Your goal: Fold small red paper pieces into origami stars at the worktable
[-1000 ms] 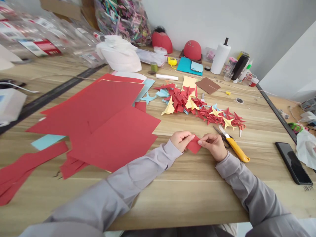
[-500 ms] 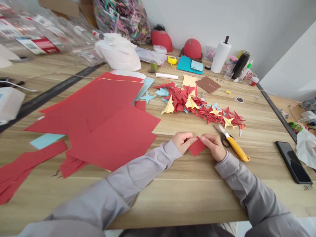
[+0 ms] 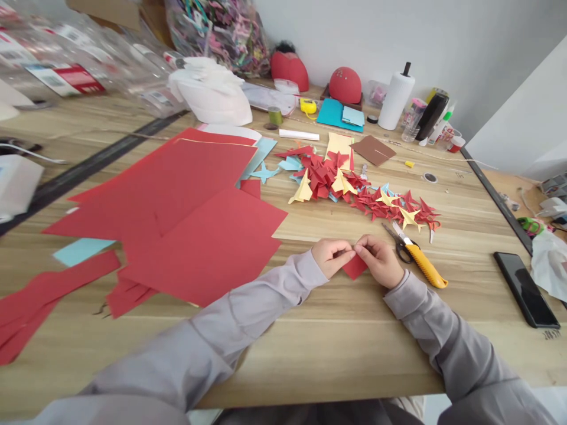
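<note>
My left hand (image 3: 332, 257) and my right hand (image 3: 378, 260) meet above the wooden table, pinching the top edge of a small red paper piece (image 3: 354, 267) between their fingertips. Only its lower point shows; the rest is hidden behind my fingers. Just right of my right hand lie black-handled scissors (image 3: 398, 248), with a yellow utility knife (image 3: 425, 267) touching them. Beyond my hands spreads a pile of folded red, yellow and blue paper shapes (image 3: 349, 189). Large red paper sheets (image 3: 195, 236) lie to the left of my left hand.
A black phone (image 3: 525, 289) lies at the table's right side. Along the back stand a paper towel roll (image 3: 396, 100), red domes, and bottles. Clear plastic packaging (image 3: 88, 65) and a white bag (image 3: 210, 94) sit back left. Red paper strips (image 3: 44, 301) lie at the left.
My hands have drawn closer together, and my fingers now cover more of the red paper. Its visible part looks smaller. The camera has shifted slightly.
</note>
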Demonstrator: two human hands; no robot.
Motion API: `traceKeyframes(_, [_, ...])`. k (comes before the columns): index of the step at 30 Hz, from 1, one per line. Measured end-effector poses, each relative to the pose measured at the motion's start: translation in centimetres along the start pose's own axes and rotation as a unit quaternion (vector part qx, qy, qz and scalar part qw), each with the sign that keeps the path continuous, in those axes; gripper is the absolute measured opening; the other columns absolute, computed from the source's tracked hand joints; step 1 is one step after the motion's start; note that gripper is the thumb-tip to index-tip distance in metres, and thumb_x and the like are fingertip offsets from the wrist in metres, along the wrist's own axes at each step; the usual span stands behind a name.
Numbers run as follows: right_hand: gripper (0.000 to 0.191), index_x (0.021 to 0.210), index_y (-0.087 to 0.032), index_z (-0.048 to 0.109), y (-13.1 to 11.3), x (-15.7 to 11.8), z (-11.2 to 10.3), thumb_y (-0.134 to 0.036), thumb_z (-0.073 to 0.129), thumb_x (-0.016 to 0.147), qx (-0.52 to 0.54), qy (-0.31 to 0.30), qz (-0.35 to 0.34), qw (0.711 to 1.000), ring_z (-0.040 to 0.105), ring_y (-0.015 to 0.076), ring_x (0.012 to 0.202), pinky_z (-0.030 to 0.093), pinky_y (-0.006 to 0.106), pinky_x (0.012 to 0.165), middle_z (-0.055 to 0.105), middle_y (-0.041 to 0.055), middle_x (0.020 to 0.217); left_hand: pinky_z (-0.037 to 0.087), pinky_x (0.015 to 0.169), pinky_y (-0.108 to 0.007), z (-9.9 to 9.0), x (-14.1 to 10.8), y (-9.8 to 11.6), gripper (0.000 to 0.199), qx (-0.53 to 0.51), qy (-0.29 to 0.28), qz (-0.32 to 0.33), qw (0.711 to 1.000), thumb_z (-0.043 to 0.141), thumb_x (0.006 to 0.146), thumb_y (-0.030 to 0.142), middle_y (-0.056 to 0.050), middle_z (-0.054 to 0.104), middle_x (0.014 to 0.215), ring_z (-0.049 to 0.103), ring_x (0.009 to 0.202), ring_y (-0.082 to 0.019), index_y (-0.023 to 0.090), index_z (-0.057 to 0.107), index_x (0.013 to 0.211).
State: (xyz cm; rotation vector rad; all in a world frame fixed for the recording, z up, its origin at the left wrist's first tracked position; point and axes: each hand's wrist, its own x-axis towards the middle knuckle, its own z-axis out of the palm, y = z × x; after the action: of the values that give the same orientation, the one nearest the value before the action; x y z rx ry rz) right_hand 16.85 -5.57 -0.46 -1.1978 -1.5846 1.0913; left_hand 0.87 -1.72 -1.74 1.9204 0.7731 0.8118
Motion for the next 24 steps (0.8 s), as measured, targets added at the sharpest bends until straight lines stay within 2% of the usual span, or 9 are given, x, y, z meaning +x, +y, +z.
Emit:
traceKeyframes(5, [0.028,0.073,-0.018,0.048,-0.12,-0.01,0.12,-0.042,0.045,0.086,-0.061,-0.012,-0.019,0.998,0.042,0.0115,0.060,0.036,0.025,0.058,0.047,-0.0013,0.064,0.030,0.046,-0.020,0.08,0.17,-0.08,0.027,-0.014,0.001,0.017,1.000,0.047,0.077,0.032,0.005,0.041,0.046,0.036,0.046,-0.007,0.016,0.049,0.055])
traceKeyframes(15, [0.027,0.072,-0.018,0.049,-0.11,-0.07,0.21,-0.043,0.049,0.084,-0.026,-0.006,-0.009,1.000,0.041,0.0109,0.058,0.035,0.025,0.056,0.047,-0.0017,0.063,0.030,0.047,-0.020,0.00,0.08,0.27,0.026,-0.017,0.040,0.083,0.996,0.049,0.075,0.025,0.004,0.041,0.047,0.038,0.046,-0.007,0.015,0.051,0.051])
traceKeyframes(24, [0.027,0.072,-0.018,0.049,0.05,-0.13,0.16,-0.042,0.049,0.084,-0.012,0.017,-0.002,1.000,0.042,0.0108,0.057,0.035,0.025,0.055,0.047,-0.0016,0.063,0.031,0.045,-0.019,-0.10,0.00,0.52,0.022,-0.013,0.049,0.087,0.995,0.049,0.074,0.022,0.003,0.045,0.048,0.039,0.044,-0.006,0.015,0.054,0.054])
